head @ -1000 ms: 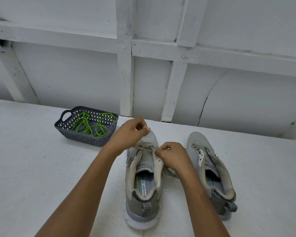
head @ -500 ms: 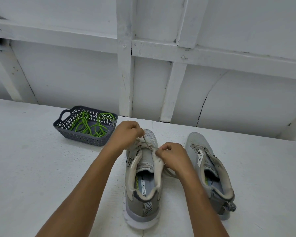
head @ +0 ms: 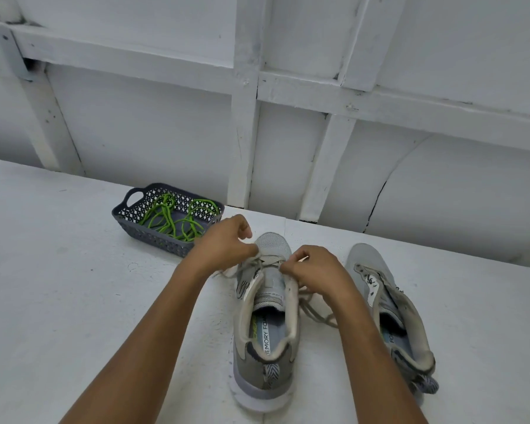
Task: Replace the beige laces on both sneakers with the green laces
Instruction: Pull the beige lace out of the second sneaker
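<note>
At far left, near the wall, a dark grey basket (head: 153, 240) stands on the table w/ the green laces (head: 178, 217) lying tangled inside, untouched. Just right of it the left hand (head: 224, 243), fingers curled, pinches the beige lace (head: 318, 315) at the toe end of the centre sneaker (head: 266, 356). The right hand (head: 315, 270) pinches the same lace from the other side, approx. at the lowest eyelets. The rest of this lace is out of the upper eyelets and lies loose on both sides of the shoe. Further right the second sneaker (head: 389, 304) stands apart, toe to the wall; its eyelets seem empty, but I cannot be sure.

I think the last crossing is coming out now, so no green lace is in yet. Risks: if both hands pull in opposite directions, the lace only tightens and the light shoe may slide or tip; the lace tip can also catch in an eyelet, esp. if frayed. Later, the green laces look tangled together, so lifting one may drag the other out.

The table (head: 74, 301) is white, matte and a bit scuffed. Behind it is a white painted wall (head: 441, 179) w/ boards and a thin crack at right.
</note>
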Motion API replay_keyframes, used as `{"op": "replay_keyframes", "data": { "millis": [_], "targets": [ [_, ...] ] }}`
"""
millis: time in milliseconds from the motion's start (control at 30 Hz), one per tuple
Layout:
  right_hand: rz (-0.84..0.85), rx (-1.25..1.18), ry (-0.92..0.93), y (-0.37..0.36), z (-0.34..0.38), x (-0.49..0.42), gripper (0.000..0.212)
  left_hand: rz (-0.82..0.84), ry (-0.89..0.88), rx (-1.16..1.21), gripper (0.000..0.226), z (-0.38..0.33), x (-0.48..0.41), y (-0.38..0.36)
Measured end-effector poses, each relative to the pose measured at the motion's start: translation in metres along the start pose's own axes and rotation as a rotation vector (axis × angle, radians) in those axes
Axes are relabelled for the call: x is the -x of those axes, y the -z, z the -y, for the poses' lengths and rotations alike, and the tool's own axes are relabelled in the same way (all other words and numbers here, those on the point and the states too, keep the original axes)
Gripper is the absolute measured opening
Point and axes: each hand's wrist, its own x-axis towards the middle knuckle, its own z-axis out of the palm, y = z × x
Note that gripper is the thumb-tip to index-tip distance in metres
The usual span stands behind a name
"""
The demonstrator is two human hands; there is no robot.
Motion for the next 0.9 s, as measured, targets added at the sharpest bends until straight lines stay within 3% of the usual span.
{"op": "replay_keyframes", "data": {
  "millis": [133, 233, 367, 500, 633, 900],
  "targets": [
    [0.003, 0.112, 0.025, -0.001, 0.011, -0.006, 0.027, 0.122, -0.046, -0.138, 0.029, -0.008, 0.004, -0.007],
    [0.026, 0.124, 0.01, -0.001, 0.012, -0.009, 0.027, 0.192, 0.026, -0.189, 0.028, -0.009, 0.003, -0.008],
    [-0.01, 0.097, 0.027, 0.008, 0.003, -0.012, 0.026, 0.197, 0.057, -0.191, 0.025, -0.012, 0.0, 0.0],
    [0.097, 0.078, 0.124, 0.011, -0.002, -0.013, 0.034, 0.224, 0.06, -0.25, 0.027, -0.011, -0.001, 0.006],
    [0.199, 0.186, 0.212, 0.009, 0.007, -0.015, 0.047, 0.226, 0.073, -0.22, 0.024, -0.01, 0.0, 0.003],
    [0.269, 0.334, 0.26, 0.011, 0.008, -0.02, 0.044, 0.216, 0.077, -0.17, 0.02, -0.007, 0.001, -0.001]
  ]
}}
